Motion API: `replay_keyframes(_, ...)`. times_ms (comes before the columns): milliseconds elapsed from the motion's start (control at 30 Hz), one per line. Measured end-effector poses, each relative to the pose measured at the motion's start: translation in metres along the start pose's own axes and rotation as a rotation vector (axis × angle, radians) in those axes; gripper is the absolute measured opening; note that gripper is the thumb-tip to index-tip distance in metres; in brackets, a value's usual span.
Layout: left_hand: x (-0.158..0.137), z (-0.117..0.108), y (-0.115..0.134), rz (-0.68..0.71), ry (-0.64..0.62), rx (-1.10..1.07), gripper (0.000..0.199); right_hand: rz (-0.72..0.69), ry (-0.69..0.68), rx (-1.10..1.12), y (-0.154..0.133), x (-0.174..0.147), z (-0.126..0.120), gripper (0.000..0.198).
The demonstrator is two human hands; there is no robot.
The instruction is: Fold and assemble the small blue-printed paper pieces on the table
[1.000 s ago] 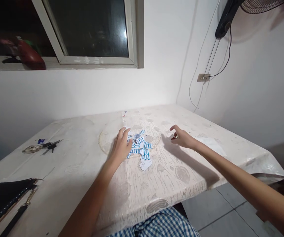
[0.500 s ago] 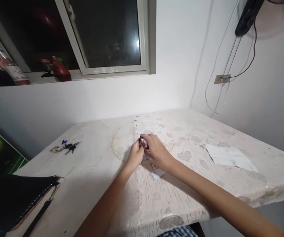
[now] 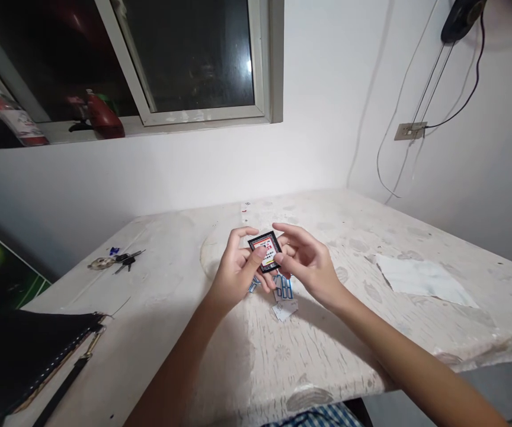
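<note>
Between my two hands, tilted above the table, is a small black-edged card (image 3: 269,254) with red, white and yellow print on its face. My left hand (image 3: 234,267) grips it, thumb pressed on the face and fingers underneath. On the other side, my right hand (image 3: 313,264) holds its right edge, the thumb at the lower corner and the index finger lifted away. Below the hands lie small blue-and-white printed pieces (image 3: 284,287) and a white paper piece (image 3: 285,310), partly overlapping.
Keys (image 3: 128,261) on a ring lie at the left, behind a black pouch (image 3: 29,362) with a strap. A white paper sheet (image 3: 425,280) lies at the right of the patterned tablecloth (image 3: 327,362). A window and wall stand behind.
My hands have opened out from a tight grip, and the card's printed face now shows. The right index finger has lifted off. More of the blue-and-white pieces below is visible.
</note>
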State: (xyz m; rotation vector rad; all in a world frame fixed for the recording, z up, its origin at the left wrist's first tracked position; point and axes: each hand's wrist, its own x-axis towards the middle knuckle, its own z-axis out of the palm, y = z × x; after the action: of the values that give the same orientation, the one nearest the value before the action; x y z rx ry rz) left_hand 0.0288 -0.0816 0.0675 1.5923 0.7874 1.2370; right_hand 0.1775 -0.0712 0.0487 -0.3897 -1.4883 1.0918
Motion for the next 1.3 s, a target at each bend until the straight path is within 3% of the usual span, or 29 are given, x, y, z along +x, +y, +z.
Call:
replay_keyframes(200,-0.009,0.007,0.013,0.046,0.063,-0.018,0.035,-0.006,0.056,-0.003,-0.016,-0.011,0.007,0.045)
replay_keyframes(600,-0.011,0.009,0.006,0.049,0.036,-0.019,0.024,-0.08,0.116,-0.124,-0.016,-0.012,0.006,0.047)
replay_keyframes(933,-0.01,0.01,0.003,0.054,0.063,-0.019,0.022,-0.028,0.098,-0.104,-0.013,-0.01,0.005,0.048)
replay_keyframes(1300,-0.008,0.011,0.001,0.05,0.093,-0.003,0.023,-0.017,0.064,-0.115,-0.009,-0.008,0.001,0.035)
